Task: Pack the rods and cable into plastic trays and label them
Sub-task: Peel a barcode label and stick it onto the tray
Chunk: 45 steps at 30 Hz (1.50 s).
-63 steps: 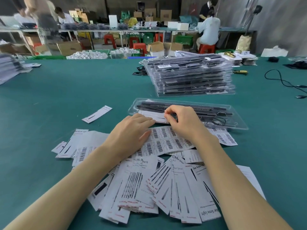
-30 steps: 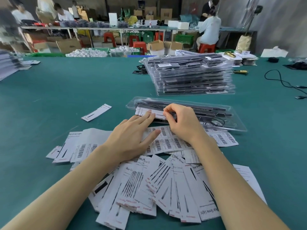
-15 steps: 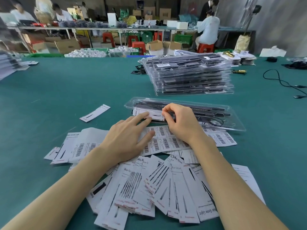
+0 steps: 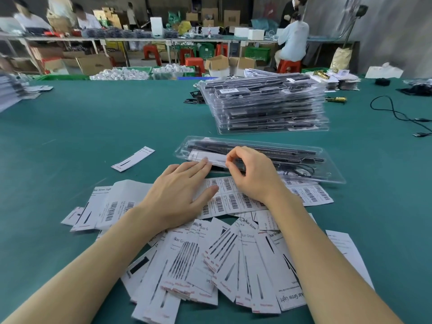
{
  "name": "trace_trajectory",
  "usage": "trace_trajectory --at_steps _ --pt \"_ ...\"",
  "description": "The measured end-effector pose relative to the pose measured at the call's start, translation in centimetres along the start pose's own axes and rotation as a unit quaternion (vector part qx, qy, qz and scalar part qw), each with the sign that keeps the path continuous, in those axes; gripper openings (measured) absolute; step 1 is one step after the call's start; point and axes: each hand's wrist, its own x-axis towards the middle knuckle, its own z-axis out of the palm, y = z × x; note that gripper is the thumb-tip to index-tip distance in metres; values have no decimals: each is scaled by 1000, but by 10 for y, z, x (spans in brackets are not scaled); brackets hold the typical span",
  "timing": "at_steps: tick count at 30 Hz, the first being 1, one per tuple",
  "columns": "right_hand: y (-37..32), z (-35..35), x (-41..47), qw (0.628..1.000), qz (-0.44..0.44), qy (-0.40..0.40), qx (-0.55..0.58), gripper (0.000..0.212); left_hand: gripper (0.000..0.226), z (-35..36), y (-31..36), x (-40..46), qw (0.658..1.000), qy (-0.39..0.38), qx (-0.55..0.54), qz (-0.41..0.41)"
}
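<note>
Room: workshop with shelving, cardboard boxes (image 4: 93,64), red stools (image 4: 194,63) and people at far benches.
Counter (image 4: 105,118): green cover, wide, carrying everything below.
Stack of trays (image 4: 268,106): filled clear trays piled beyond the working tray.
Paper inserts (image 4: 210,265): printed cards fanned out nearest the camera, under both forearms.
Plastic tray (image 4: 327,169): clear, lying flat, with black rods (image 4: 268,149) along its far side and a coiled black cable (image 4: 304,170) towards its right.
Barcode sheet (image 4: 311,196): just in front of the tray, partly under the hands.
Left hand (image 4: 180,195): fingers straight, fingertips pressing a white label (image 4: 203,157) on the tray.
Right hand (image 4: 252,174): grip pinching that label's right end.
</note>
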Motion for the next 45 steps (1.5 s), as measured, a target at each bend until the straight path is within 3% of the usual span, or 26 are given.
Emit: trace_trajectory --at_steps 4,8,19,23,29,38,45 --pt "-1 1 0 1000 -17 4 -6 14 66 -1 -4 1 999 4 -40 6" --pt "-3 4 1 999 -21 -2 -29 30 71 -4 -2 -2 1000 3 20 -4" --pt "-8 8 3 997 -27 56 -36 20 73 -7 5 -3 997 3 54 -63" --pt "-9 10 3 995 -46 72 -52 18 73 -5 6 -2 997 -1 7 -71" --pt "-11 10 2 995 -49 72 -55 18 84 -3 1 0 996 6 -38 -85" --pt "-16 6 1 998 -14 44 -42 21 76 -8 -4 11 994 5 -30 -108" --pt "-31 -8 -5 989 -83 109 -45 9 78 -10 -3 14 989 -14 -82 -120"
